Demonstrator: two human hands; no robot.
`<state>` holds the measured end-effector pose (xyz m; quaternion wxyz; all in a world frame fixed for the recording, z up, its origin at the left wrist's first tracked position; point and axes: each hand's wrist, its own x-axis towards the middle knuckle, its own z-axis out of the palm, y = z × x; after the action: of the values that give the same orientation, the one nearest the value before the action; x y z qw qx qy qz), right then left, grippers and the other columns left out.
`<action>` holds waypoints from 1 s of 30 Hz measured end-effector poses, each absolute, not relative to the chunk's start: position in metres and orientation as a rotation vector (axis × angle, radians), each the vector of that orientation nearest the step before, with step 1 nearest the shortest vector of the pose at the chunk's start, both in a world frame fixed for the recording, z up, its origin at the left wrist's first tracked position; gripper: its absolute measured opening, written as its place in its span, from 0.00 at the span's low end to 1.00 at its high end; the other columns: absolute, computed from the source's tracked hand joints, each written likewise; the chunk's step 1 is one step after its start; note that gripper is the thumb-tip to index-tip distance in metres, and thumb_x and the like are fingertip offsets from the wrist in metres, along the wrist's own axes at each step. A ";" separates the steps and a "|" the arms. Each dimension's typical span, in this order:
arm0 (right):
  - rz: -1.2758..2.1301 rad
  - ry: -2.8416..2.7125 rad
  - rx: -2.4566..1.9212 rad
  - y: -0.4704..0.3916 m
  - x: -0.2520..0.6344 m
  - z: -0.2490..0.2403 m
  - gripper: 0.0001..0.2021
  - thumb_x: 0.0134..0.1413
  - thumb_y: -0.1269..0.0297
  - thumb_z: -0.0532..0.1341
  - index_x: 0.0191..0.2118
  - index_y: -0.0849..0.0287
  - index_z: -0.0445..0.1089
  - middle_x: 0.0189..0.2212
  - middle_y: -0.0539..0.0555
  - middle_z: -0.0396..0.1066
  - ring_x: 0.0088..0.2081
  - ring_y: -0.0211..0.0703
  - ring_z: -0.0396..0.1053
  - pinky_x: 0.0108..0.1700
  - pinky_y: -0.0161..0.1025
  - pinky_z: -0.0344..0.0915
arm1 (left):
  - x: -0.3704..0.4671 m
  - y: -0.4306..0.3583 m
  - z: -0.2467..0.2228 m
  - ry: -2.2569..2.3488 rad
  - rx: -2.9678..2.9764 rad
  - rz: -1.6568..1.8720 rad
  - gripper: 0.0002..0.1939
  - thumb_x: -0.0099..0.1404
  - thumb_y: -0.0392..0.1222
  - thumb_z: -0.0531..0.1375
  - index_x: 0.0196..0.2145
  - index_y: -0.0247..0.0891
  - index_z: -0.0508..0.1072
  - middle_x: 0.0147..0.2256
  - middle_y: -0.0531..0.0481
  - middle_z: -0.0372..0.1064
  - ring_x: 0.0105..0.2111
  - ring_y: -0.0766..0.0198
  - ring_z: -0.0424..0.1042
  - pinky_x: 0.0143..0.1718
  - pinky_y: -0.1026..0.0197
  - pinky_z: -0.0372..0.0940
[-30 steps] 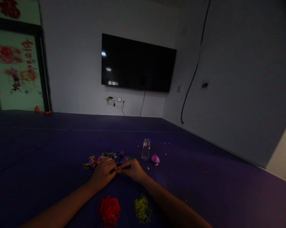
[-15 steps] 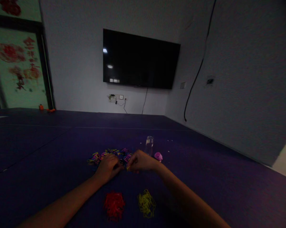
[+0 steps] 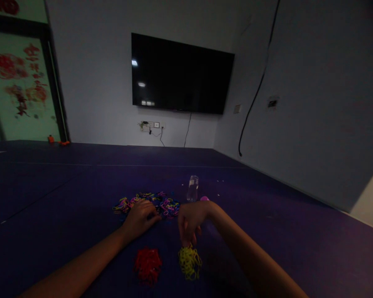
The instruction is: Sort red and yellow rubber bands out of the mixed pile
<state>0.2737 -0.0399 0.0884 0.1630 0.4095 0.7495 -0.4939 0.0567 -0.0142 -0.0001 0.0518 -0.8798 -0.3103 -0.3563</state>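
Right hand [image 3: 189, 225]: narrowed fingertips, hold unclear, at yellow bands [image 3: 190, 264], near-edge side of purple surface [image 3: 273, 231]
Left hand [image 3: 141, 216]: curled, hold unclear

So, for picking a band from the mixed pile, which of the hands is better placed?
Probably the left hand: it is at the near edge of the mixed rubber-band pile, while the right hand points at the yellow rubber-band pile.
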 end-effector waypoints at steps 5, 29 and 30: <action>-1.417 2.243 1.284 -0.034 0.278 0.081 0.10 0.39 0.60 0.67 0.22 0.62 0.72 0.20 0.49 0.71 0.21 0.34 0.70 0.21 0.27 0.62 | 0.056 -0.013 -0.001 -0.915 -2.683 -1.097 0.12 0.62 0.45 0.60 0.23 0.38 0.70 0.24 0.51 0.69 0.27 0.61 0.68 0.31 0.60 0.59; 0.065 3.186 1.594 0.002 0.272 -0.003 0.20 0.50 0.79 0.51 0.45 0.57 0.72 0.46 0.55 0.70 0.49 0.44 0.64 0.51 0.38 0.58 | 0.061 -0.015 0.000 -0.936 -2.923 -0.600 0.20 0.69 0.53 0.49 0.54 0.47 0.65 0.54 0.48 0.65 0.57 0.51 0.57 0.54 0.47 0.53; 0.084 3.206 1.572 0.002 0.271 -0.003 0.20 0.51 0.79 0.51 0.46 0.56 0.72 0.47 0.55 0.69 0.49 0.44 0.63 0.51 0.38 0.58 | 0.061 -0.015 -0.001 -0.949 -2.903 -0.620 0.20 0.68 0.54 0.49 0.53 0.46 0.66 0.53 0.47 0.65 0.56 0.51 0.58 0.54 0.47 0.53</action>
<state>0.2710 0.0015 -0.0029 -0.2133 0.4301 0.8769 0.0229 0.0613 -0.0145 -0.0010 0.0126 -0.9315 -0.3044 -0.1988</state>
